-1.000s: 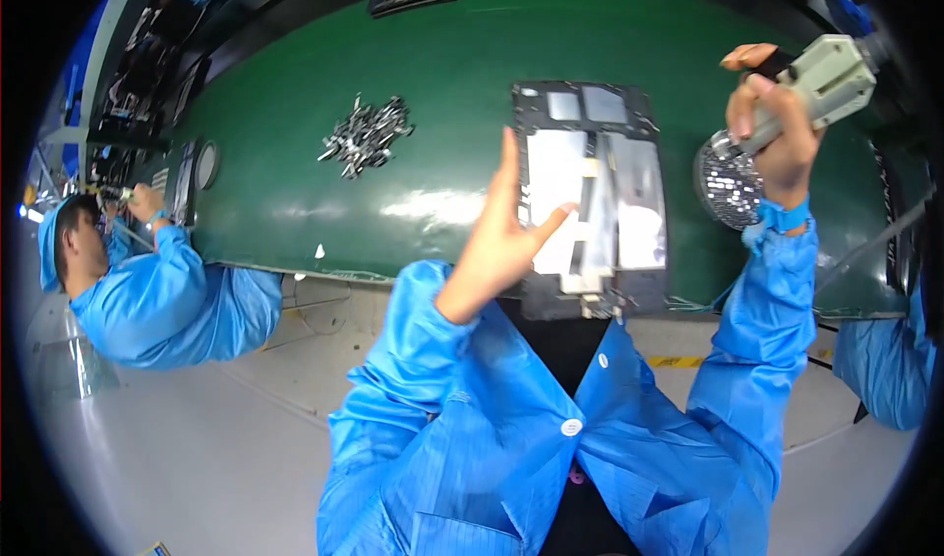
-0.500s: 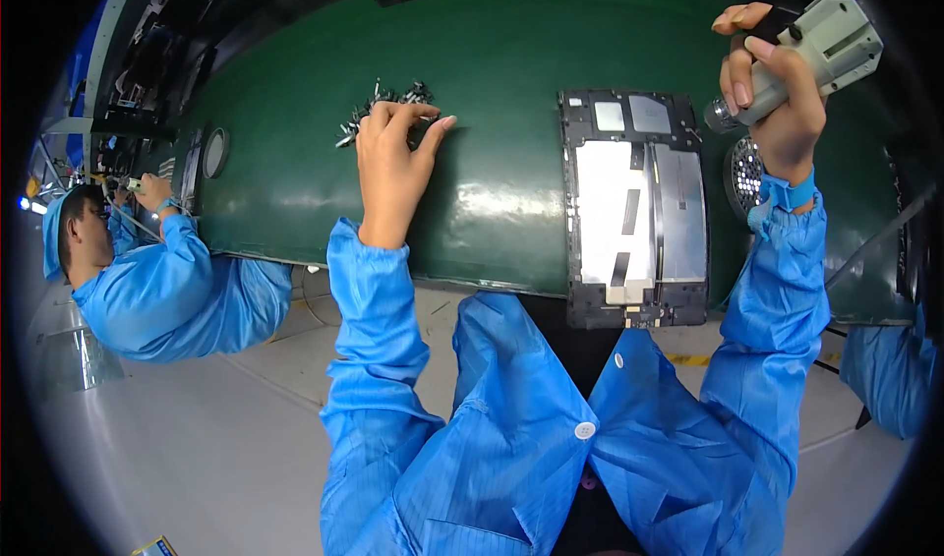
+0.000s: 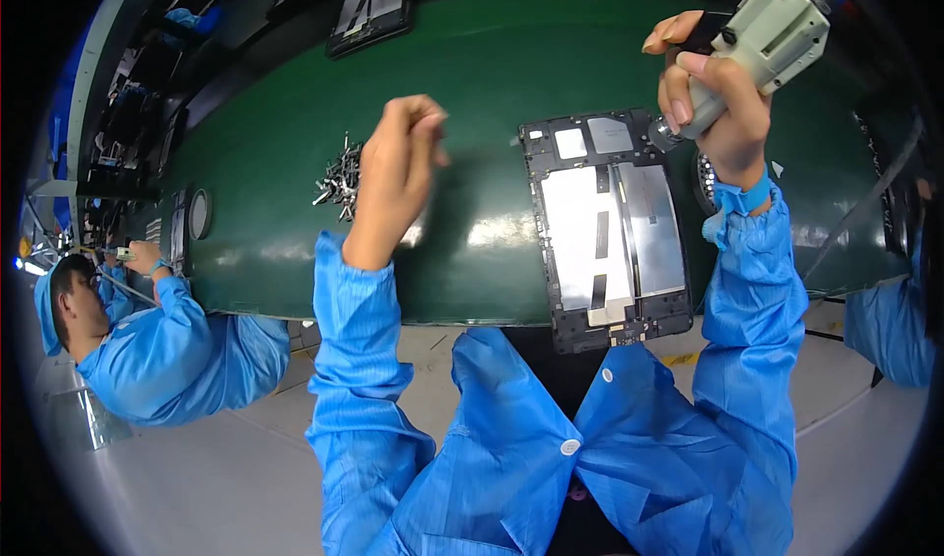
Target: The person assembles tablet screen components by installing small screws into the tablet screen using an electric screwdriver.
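Note:
My left hand (image 3: 398, 177) is raised over the green belt (image 3: 472, 74), fingertips pinched together just right of a small pile of metal screws (image 3: 341, 175); whether a screw is between the fingers I cannot tell. My right hand (image 3: 713, 94) grips a pale grey electric screwdriver (image 3: 762, 40), held above the upper right corner of an open tablet frame (image 3: 605, 227). The frame is black with silver plates inside and lies flat at the belt's near edge.
A co-worker in a blue coat (image 3: 167, 345) works at the left end of the belt. Another open device (image 3: 374, 5) lies at the belt's far side. A round dish (image 3: 200, 214) sits at the left, and a round part (image 3: 703, 177) lies right of the frame.
My left hand went from the tablet frame to the screw pile, then lifted away with fingers pinched. The right hand kept the screwdriver raised, moving slightly toward the frame's corner.

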Demonstrator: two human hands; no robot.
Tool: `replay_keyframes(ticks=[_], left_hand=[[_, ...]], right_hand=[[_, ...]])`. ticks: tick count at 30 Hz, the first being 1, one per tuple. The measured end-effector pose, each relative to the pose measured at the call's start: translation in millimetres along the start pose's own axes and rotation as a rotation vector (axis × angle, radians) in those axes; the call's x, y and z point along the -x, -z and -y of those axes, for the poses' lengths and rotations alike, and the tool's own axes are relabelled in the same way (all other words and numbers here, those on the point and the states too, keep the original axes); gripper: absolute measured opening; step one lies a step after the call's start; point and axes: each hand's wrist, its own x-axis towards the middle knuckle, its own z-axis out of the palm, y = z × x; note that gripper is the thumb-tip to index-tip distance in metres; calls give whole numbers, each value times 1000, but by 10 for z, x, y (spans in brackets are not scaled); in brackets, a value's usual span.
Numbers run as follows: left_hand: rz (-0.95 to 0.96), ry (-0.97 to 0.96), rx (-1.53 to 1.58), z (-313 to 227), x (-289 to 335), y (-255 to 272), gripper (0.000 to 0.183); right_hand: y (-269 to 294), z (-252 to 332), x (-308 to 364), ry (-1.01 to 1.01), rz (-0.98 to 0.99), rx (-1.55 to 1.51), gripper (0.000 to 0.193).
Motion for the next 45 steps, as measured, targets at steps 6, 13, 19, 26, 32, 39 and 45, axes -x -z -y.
replay_keyframes(ticks=[6,13,19,26,32,39,45], left_hand=[[212,253,487,140,-261,-485,18],[282,396,520,193,-207,-429,21],[296,232,359,256,-243,-518,20],[323,353,337,182,-248,-537,25],[332,399,493,294,-273,-541,25],[409,286,515,90,-101,-709,23],[344,224,419,-15,3,-740,22]], right_hand=[[-146,-45,-3,-8,-28,-124,22],[-93,-69,-41,-1,-38,-55,22],[-71,-50,-58,-31,-19,83,28],[-110,-69,-44,-22,-13,63,28],[-256,-96,-129,-25,73,19,25],[-722,6,-227,-157,79,-160,15],[-727,-307,-146,-138,151,-182,21]])
